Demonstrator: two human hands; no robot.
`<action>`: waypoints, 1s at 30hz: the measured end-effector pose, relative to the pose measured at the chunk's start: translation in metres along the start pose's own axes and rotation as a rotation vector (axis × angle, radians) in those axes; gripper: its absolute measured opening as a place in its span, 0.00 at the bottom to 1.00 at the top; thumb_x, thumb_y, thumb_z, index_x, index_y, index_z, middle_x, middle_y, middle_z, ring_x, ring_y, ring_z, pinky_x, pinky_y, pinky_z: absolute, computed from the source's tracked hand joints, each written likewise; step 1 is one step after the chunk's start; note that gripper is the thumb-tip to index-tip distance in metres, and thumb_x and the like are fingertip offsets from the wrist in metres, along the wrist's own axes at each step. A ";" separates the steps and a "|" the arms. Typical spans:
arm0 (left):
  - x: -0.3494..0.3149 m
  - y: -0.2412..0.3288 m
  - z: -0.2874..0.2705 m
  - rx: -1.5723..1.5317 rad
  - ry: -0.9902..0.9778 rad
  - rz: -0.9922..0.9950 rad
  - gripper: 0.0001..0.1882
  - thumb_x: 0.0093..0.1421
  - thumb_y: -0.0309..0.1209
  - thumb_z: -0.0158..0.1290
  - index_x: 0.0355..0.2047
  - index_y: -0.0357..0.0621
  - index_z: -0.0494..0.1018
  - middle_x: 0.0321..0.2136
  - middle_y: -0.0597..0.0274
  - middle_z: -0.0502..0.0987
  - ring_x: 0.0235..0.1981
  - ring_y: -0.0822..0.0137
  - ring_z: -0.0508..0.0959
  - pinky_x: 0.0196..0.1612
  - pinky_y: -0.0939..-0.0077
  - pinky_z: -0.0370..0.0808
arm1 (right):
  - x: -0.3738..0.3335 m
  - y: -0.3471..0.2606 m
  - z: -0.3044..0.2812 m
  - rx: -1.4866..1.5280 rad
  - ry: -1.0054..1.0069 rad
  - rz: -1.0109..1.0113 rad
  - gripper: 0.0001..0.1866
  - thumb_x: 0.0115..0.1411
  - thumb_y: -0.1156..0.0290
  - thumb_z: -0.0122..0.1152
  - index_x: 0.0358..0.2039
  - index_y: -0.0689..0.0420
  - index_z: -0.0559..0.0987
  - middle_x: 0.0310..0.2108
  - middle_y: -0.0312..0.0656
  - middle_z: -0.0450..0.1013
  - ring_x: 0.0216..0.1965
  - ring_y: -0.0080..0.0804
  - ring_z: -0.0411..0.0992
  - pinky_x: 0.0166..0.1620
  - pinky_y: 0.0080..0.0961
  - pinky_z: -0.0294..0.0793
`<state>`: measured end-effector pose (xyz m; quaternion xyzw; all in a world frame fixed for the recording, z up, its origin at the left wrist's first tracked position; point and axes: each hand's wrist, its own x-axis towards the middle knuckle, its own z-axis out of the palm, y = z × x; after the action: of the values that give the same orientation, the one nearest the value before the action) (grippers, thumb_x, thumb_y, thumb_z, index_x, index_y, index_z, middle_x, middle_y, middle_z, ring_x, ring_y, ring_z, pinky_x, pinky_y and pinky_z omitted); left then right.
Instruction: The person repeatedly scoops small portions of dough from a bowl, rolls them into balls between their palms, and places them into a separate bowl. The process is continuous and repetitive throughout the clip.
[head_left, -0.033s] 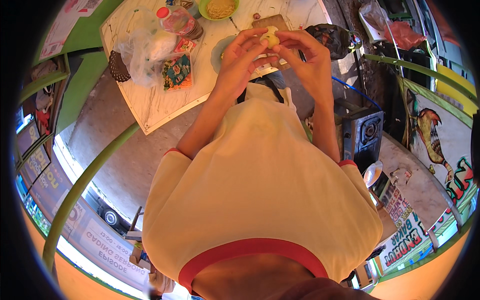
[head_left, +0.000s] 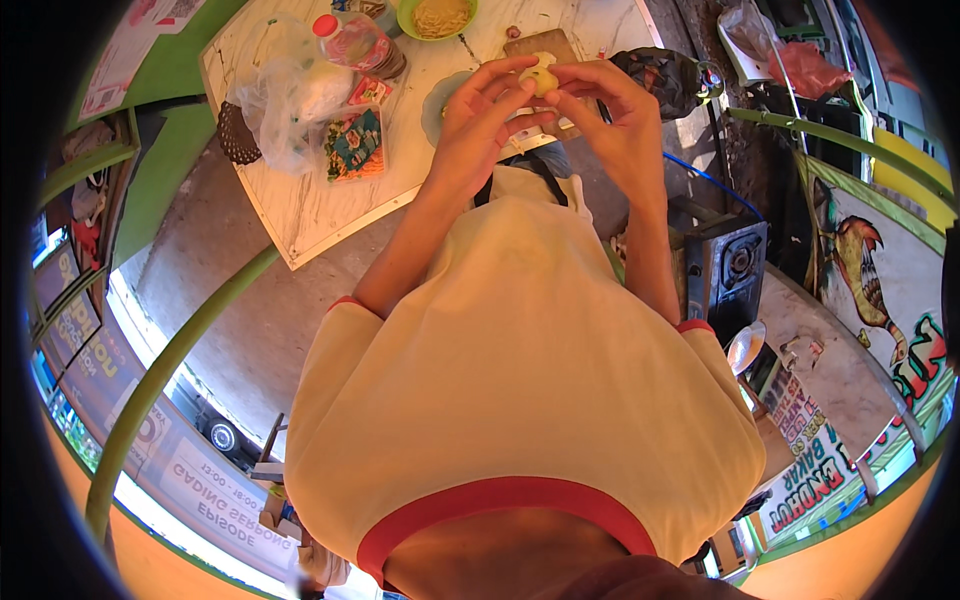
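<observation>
So, yellow piece is up in front of the board, held between both hands; reads as raised over it, but the exact gap can't be told. Left hand has thumb and index closed on its left side, other fingers curled loosely; right hand pinches the right side the same way, palm open. Light fingertip grip, only as wide as the piece. Probably held that way so the thumbs can turn it and its upper face shows. Whether it's cut or peeled: can't tell. Small red bulb sits at the board's far left corner, contact unclear. Plate is just left of the board, partly behind the left hand; likely put there for short reach. Green bowl of pale strips is beyond the board to the left, out of the elbows' way. Further left of it: bottle, veg pack, clear bag, seemingly pushed aside to leave working room. Black bag crowds the board's right, by the right knuckles, so sideways travel is tighter there. Table edge runs on the near side of the board, under the forearms; anything dropped short of it could miss the top. Best room looks left of the board, between plate and pack.
</observation>
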<state>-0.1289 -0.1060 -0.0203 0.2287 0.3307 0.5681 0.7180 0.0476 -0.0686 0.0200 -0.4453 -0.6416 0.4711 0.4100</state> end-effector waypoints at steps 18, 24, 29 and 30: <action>0.011 -0.013 -0.030 -0.099 0.162 -0.128 0.19 0.70 0.33 0.58 0.57 0.37 0.73 0.45 0.64 0.78 0.45 0.66 0.82 0.49 0.69 0.80 | 0.036 0.109 -0.022 0.368 0.066 0.305 0.12 0.64 0.73 0.69 0.46 0.64 0.85 0.36 0.38 0.82 0.38 0.24 0.80 0.45 0.21 0.79; 0.012 -0.016 -0.037 -0.122 0.188 -0.155 0.18 0.69 0.36 0.59 0.55 0.43 0.74 0.41 0.68 0.77 0.42 0.70 0.80 0.44 0.73 0.77 | 0.048 0.242 -0.011 -0.050 0.133 0.314 0.13 0.61 0.69 0.70 0.43 0.65 0.86 0.34 0.42 0.84 0.35 0.27 0.82 0.40 0.26 0.80; 0.009 -0.018 -0.047 -0.148 0.188 -0.156 0.17 0.69 0.36 0.60 0.54 0.44 0.74 0.40 0.68 0.77 0.42 0.70 0.80 0.45 0.73 0.77 | 0.059 0.271 0.016 -0.414 0.185 0.123 0.11 0.59 0.71 0.69 0.40 0.61 0.87 0.33 0.50 0.83 0.33 0.36 0.82 0.39 0.31 0.81; 0.009 -0.017 -0.047 -0.150 0.198 -0.159 0.17 0.69 0.36 0.60 0.54 0.45 0.74 0.40 0.68 0.77 0.42 0.70 0.80 0.45 0.73 0.77 | 0.060 0.275 0.019 -0.444 0.173 0.112 0.10 0.59 0.71 0.69 0.40 0.61 0.87 0.33 0.51 0.83 0.33 0.37 0.82 0.39 0.32 0.81</action>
<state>-0.1509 -0.1042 -0.0664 0.0901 0.3736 0.5522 0.7398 0.0644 0.0285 -0.2440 -0.5979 -0.6662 0.3006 0.3291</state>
